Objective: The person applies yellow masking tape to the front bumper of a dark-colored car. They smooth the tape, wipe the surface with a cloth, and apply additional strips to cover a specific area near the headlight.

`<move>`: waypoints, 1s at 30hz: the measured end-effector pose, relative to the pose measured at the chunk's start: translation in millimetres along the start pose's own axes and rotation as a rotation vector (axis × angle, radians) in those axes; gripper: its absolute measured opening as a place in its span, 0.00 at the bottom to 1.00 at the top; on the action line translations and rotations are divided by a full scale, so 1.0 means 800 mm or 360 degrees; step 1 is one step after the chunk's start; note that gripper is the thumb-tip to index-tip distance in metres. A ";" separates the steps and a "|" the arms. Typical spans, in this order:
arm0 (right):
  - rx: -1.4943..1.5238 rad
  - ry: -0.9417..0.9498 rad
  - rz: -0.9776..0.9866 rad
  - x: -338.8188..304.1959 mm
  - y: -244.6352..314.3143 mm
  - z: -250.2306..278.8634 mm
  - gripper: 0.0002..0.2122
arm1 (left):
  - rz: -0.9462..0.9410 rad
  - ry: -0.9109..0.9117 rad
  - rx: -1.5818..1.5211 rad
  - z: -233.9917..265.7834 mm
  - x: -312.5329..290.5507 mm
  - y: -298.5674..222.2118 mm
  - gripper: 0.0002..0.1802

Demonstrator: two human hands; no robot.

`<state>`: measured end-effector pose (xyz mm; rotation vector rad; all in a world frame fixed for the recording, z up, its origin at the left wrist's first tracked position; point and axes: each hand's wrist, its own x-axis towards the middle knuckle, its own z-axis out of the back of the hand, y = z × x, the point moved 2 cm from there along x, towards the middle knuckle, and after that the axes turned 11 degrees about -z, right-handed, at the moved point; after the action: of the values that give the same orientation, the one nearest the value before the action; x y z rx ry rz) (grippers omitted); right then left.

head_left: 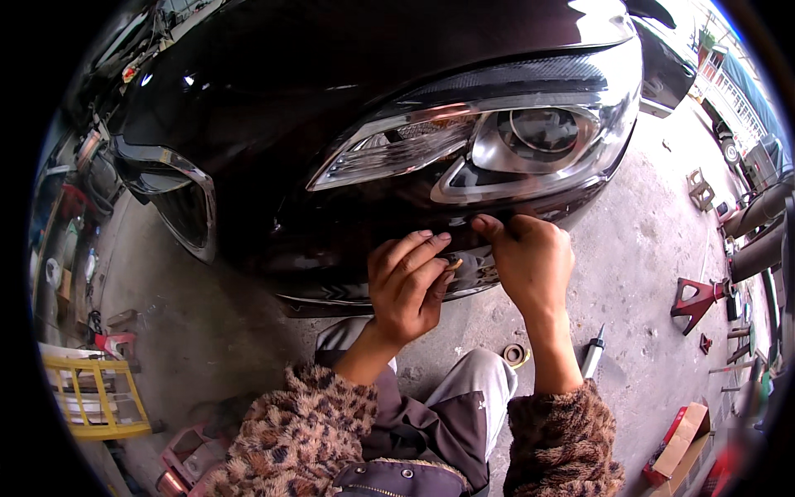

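A dark, glossy car bumper fills the space in front of me, below a clear headlight. My left hand is at the bumper under the headlight, its fingers curled. A small yellowish strip shows at its thumb and fingertips; its kind is too small to tell. To the right, my right hand is closed against the same bumper, its thumb toward the left hand. Whatever its fingers may hold is hidden behind the hand.
On the concrete floor lie a roll of tape and a pointed-nozzle tube near my knee. A red jack stand and an open cardboard box are at right. At left stands a yellow metal frame.
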<state>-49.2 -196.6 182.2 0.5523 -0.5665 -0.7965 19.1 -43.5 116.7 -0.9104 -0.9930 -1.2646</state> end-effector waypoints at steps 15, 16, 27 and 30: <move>0.0315 0.0016 0.0015 -0.013 -0.006 -0.005 0.19 | -0.0074 0.0009 0.0427 -0.017 0.001 0.000 0.03; 0.0369 0.0125 -0.0054 -0.015 -0.005 -0.007 0.17 | -0.0068 -0.0014 0.0449 -0.019 0.002 0.002 0.04; 0.0594 0.0255 0.0273 -0.052 -0.011 0.024 0.05 | -0.0030 -0.0048 0.0329 -0.013 0.002 0.003 0.07; 0.0888 -0.0192 0.0358 -0.064 0.009 0.032 0.07 | -0.0021 -0.0055 0.0313 -0.013 0.002 0.002 0.10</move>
<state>-91.7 -158.4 191.9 0.9356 -0.9555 -0.4526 22.0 -53.8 115.2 -0.7766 -1.1309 -1.1425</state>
